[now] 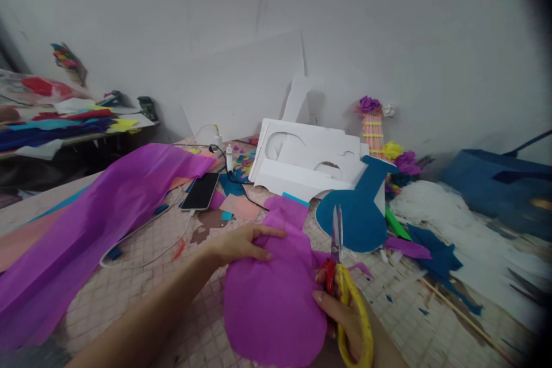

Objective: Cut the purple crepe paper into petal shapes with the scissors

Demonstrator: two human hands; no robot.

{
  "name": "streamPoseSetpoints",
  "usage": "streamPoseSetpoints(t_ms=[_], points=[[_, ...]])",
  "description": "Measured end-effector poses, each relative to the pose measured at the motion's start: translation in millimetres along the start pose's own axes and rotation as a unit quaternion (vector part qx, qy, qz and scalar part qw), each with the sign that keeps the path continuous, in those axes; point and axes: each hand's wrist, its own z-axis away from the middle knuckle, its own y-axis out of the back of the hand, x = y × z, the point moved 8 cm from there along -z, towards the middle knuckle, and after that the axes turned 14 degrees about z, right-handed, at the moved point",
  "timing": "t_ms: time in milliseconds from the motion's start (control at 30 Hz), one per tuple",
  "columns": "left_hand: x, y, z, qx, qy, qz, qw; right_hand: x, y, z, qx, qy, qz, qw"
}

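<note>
A purple paper cut-out (271, 293) shaped like a guitar body lies on the table in front of me. My left hand (241, 244) presses flat on its upper left edge, fingers spread. My right hand (345, 313) grips yellow-and-red scissors (345, 282), whose closed blades point up beside the cut-out's right edge. A blue card guitar shape (360, 215) lies just beyond the scissor tips.
A long purple paper sheet (99, 218) runs along the left. A phone (200, 191) with white cable, a glue bottle (229, 158), white foam-board pieces (306, 161), a decorated guitar neck (373, 126), white shredded paper (452, 230) and blue scraps (435, 259) crowd the table.
</note>
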Motion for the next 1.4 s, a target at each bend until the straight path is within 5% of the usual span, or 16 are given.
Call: streamPoseSetpoints(t_ms=[267,400,800,1000,1233,1400], points=[[-15,5.2,-5,0.026,0.017,0.124,0.992,2,4,-3,-0.013,0.018,0.010,1.000],[-18,-1.6,-3,-0.009,0.052,0.085,0.995,-1,0,-3,-0.026,0.027,0.009,0.999],[-5,10.2,-6,0.065,-0.046,-0.037,0.996,2,-5,-2,-0.021,0.027,0.026,0.999],[4,4.3,-3,0.042,-0.062,-0.068,0.995,-2,-9,3,-0.034,0.028,0.031,0.999],[8,-2.9,2,0.006,-0.049,0.046,0.998,-15,-6,0,-0.013,0.072,0.024,0.997],[11,-13.3,4,-0.017,-0.033,0.120,0.992,-20,0,-17,-0.007,0.025,0.000,1.000]])
